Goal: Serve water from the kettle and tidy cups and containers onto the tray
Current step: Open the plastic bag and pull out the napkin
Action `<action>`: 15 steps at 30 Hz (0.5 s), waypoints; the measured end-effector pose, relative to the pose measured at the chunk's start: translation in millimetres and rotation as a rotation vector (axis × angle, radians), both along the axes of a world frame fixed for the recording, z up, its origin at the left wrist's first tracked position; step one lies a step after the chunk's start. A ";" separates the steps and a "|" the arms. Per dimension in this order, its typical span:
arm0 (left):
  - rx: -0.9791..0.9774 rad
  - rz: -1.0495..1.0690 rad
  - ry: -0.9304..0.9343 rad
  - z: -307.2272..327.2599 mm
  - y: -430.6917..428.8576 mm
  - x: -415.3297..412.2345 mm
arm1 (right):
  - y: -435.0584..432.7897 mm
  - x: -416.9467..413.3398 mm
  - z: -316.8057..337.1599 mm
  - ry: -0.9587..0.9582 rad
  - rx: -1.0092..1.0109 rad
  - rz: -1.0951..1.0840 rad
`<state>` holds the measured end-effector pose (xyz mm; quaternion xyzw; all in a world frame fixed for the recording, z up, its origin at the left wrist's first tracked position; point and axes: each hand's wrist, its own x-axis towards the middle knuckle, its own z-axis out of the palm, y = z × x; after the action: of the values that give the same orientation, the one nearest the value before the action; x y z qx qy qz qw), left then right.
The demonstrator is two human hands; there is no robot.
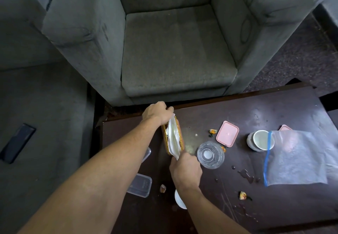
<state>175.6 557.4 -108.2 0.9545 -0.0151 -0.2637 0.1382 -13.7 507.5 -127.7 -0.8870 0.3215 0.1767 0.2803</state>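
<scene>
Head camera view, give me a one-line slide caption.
Both hands hold a tray lined with white paper above a cluttered table.

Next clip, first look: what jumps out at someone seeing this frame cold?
Both hands meet mid-frame on a narrow wooden tray standing on edge at the dark table's far side: the left hand grips its far end, the right hand its near end, with white tissue bunched against it. Right of them sit a clear glass, a pink lid and a blue-edged zip bag. A grey armchair fills the top.

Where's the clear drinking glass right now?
The clear glass stands upright on the dark table, just right of the right hand, with the pink lid beside it on the far side.
</scene>
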 end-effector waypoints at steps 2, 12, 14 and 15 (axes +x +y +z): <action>-0.019 0.032 -0.066 14.6 0.5 -4.3 | 0.3 -3.2 12.9 -0.008 0.007 0.021; -0.266 0.078 -0.164 123.8 -70.2 -67.6 | -103.0 -26.8 112.5 -0.185 -0.106 0.000; -0.324 0.026 -0.106 139.3 -102.4 -92.2 | -138.3 -33.1 125.0 -0.160 -0.129 -0.030; -0.358 0.007 -0.057 144.0 -119.8 -105.4 | -155.9 -36.5 128.4 -0.147 -0.131 -0.040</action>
<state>70.2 437.6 35.8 0.9218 -0.0624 -0.2292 0.3063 -50.2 351.5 0.7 -0.9075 0.3286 0.0842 0.2477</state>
